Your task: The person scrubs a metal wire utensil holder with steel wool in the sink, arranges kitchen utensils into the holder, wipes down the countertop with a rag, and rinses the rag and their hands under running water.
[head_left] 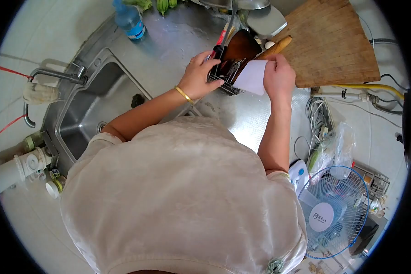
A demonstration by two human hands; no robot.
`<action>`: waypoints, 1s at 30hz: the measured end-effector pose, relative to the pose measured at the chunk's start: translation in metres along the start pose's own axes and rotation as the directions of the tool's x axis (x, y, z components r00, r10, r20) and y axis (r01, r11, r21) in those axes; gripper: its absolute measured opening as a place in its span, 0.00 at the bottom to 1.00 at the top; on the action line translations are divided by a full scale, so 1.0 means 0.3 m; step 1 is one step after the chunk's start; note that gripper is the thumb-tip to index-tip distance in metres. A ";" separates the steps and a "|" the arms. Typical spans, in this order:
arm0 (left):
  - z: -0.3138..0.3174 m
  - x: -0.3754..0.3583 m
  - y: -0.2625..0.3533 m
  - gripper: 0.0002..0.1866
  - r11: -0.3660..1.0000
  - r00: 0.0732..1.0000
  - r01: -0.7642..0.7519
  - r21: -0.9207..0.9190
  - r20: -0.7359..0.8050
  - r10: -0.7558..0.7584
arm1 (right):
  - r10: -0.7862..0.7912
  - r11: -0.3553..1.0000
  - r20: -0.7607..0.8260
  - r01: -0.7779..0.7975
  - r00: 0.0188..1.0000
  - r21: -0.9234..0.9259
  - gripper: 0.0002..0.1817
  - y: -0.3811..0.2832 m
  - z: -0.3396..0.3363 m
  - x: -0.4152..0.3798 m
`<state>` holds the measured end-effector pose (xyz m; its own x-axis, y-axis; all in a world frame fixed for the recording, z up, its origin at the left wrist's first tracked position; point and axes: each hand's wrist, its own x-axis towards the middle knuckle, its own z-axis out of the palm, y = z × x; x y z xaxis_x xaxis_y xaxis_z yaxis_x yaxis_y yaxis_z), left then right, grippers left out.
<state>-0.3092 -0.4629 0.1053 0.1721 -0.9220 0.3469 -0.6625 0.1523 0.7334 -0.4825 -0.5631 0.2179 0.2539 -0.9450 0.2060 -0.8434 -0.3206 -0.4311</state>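
A dark wire rack (pixel 230 90) stands on the steel counter, with dark brown glossy items (pixel 242 45) in and behind it. My left hand (pixel 197 76), with a gold bangle at its wrist, grips the rack's left end, thumb at the front rim and fingers further back. Closed on the right edge of a flat white sheet-like piece (pixel 252 77) is my right hand (pixel 281 77). That piece slants down over the right part of the rack; its far edge lies against the brown items. Just behind my right hand, a wooden handle (pixel 281 45) sticks out.
A wooden cutting board (pixel 331 45) lies to the right, beside a metal cleaver-like blade (pixel 267 20). On the left are a steel sink (pixel 89 114), a tap (pixel 64 74) and a blue bottle (pixel 130 20). Green vegetables (pixel 163 5) lie at the back; a fan (pixel 333 212) stands lower right.
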 end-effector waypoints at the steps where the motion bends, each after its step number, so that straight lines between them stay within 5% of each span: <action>1: -0.007 -0.002 0.014 0.25 0.997 0.998 -0.063 0.044 0.030 0.061 | 0.008 0.999 -0.029 -0.009 1.000 -0.032 0.11 -0.013 -0.013 -0.005; 7: 0.040 -0.024 0.029 0.20 0.979 0.981 -0.160 0.124 0.132 0.144 | 0.079 0.980 -0.003 -0.078 0.997 -0.185 0.09 -0.077 0.090 -0.030; 12: 0.095 -0.014 -0.015 0.12 0.966 0.937 -0.090 0.243 0.349 -0.001 | 0.057 0.995 0.079 -0.062 0.995 0.074 0.11 0.011 0.158 -0.037; 17: 0.069 -0.026 -0.001 0.10 0.981 0.970 -0.125 0.150 0.227 0.089 | -0.036 0.997 0.090 0.030 0.995 0.065 0.13 0.001 0.123 -0.016; 23: 0.062 -0.030 0.025 0.13 0.981 0.973 -0.159 0.111 0.185 0.137 | 0.034 0.999 0.049 -0.034 0.998 -0.010 0.12 -0.012 0.165 -0.054; 26: 0.055 -0.026 0.023 0.18 0.981 0.973 -0.165 0.104 0.181 0.144 | -0.055 0.979 0.113 0.031 0.992 0.202 0.12 0.077 0.145 -0.017; 30: 0.048 -0.022 0.045 0.24 0.979 0.974 -0.156 0.134 0.188 0.129 | -0.052 0.985 0.205 0.017 0.977 0.170 0.12 0.070 0.105 -0.003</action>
<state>-0.3298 -0.4599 0.1047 -0.0547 -0.9449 0.3228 -0.7731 0.2447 0.5852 -0.4857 -0.5711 0.1810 0.3891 -0.9201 0.0440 -0.7462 -0.3429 -0.5706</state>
